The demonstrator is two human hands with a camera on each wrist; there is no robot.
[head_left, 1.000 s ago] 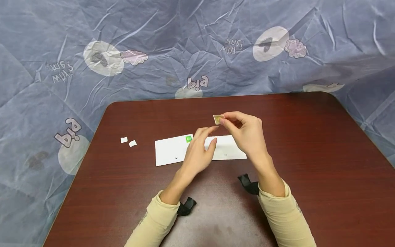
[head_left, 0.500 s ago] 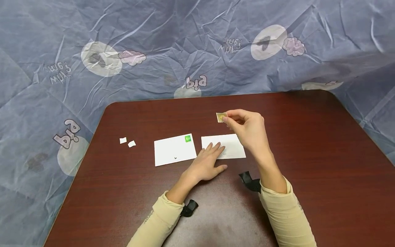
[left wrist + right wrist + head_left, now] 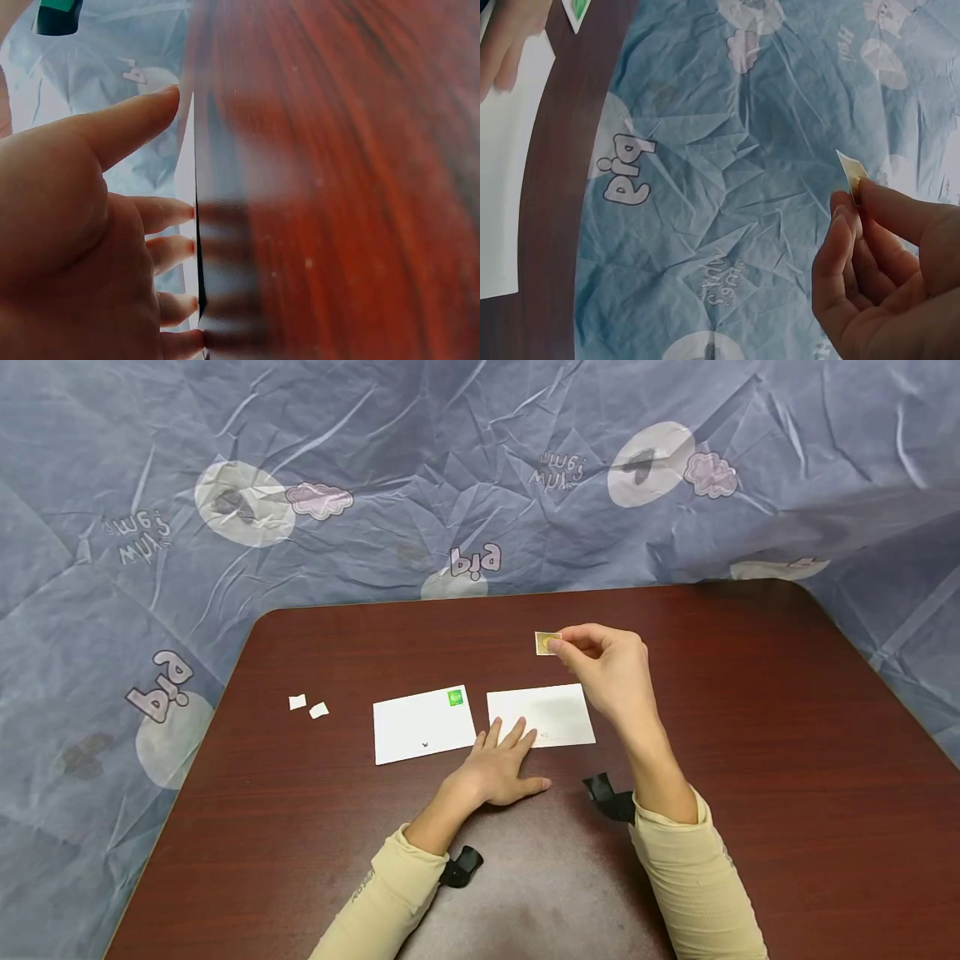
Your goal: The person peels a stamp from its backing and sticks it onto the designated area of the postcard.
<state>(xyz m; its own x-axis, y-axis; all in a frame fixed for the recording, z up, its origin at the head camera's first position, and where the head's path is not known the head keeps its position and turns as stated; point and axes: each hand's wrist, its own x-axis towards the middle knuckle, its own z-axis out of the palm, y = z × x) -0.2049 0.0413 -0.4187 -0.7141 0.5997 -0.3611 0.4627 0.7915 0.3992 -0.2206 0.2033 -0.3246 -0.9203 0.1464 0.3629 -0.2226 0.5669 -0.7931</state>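
Note:
Between thumb and fingers my right hand (image 3: pixel 617 672) pinches a small yellowish stamp (image 3: pixel 545 644), raised above the far side of the right envelope. The right wrist view shows the stamp (image 3: pixel 850 171) nearly edge-on at the fingertips. My left hand (image 3: pixel 500 768) lies with fingers spread, its fingertips on the near left part of the right white envelope (image 3: pixel 551 710). In the left wrist view the fingertips (image 3: pixel 182 247) press on the envelope's edge. Left of it lies another white envelope (image 3: pixel 420 728) bearing a green stamp (image 3: pixel 455 697) in its far right corner.
Two small white paper pieces (image 3: pixel 297 702) lie on the left of the dark red-brown table (image 3: pixel 750 710). Behind the table hangs a wrinkled blue-grey printed sheet (image 3: pixel 420 460). Black straps (image 3: pixel 609 799) stick out at both wrists.
My left hand has come away from near the stamp and down onto the right envelope, spreading its fingers. My right hand, still pinching the stamp, has shifted slightly right.

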